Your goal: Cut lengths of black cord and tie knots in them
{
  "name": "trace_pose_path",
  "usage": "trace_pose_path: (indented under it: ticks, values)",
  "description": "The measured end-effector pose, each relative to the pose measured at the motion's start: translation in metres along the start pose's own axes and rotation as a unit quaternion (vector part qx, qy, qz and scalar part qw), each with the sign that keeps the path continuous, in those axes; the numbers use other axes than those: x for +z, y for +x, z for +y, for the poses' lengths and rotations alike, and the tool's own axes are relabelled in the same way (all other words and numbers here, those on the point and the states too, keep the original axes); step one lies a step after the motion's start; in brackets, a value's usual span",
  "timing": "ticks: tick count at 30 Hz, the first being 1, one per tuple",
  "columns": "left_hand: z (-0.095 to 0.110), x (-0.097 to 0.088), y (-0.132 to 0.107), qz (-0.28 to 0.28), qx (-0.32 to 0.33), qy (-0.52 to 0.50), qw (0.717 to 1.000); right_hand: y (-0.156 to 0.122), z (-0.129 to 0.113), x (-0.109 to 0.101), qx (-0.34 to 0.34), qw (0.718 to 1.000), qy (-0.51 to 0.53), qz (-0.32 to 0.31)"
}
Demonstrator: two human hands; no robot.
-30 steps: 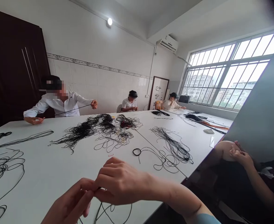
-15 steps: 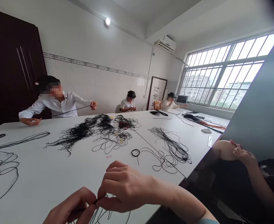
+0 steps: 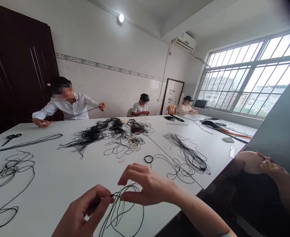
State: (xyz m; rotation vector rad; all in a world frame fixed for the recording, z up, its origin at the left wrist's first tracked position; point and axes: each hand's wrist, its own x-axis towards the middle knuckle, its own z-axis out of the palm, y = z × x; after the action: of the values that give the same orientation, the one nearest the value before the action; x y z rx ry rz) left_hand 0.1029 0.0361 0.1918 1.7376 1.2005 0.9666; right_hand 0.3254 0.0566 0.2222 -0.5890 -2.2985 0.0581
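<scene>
My left hand (image 3: pixel 85 210) pinches the end of a thin black cord (image 3: pixel 125 207) just above the near edge of the white table (image 3: pixel 61 177). My right hand (image 3: pixel 147 186) pinches the same cord right beside it, its other fingers fanned out. The cord hangs down in loose loops below both hands. A small black ring of cord (image 3: pixel 148 159) lies on the table beyond my right hand.
A big tangle of black cords (image 3: pixel 105 131) covers the table's middle, more strands (image 3: pixel 189 154) lie right, loops (image 3: pixel 9 171) left, scissors (image 3: pixel 11 137) far left. A person in white (image 3: pixel 66 105) stretches a cord across the table; two people sit farther back. Someone's hand (image 3: pixel 270 166) rests at right.
My hands have moved slightly apart and the right hand's fingers have spread. The cord loops below them now show more fully. The view has shifted a little.
</scene>
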Motion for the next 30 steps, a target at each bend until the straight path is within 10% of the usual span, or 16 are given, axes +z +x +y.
trace_pose_path:
  ticks: [8,30]
  values:
    - [0.021,0.007,0.020,-0.018,0.019,-0.080,0.996,-0.015,-0.006,0.004,0.134,0.978,0.097,0.129]
    - [0.022,0.018,0.022,-0.073,0.048,-0.085,0.993,-0.017,-0.007,0.025,0.182,0.967,0.118,0.137]
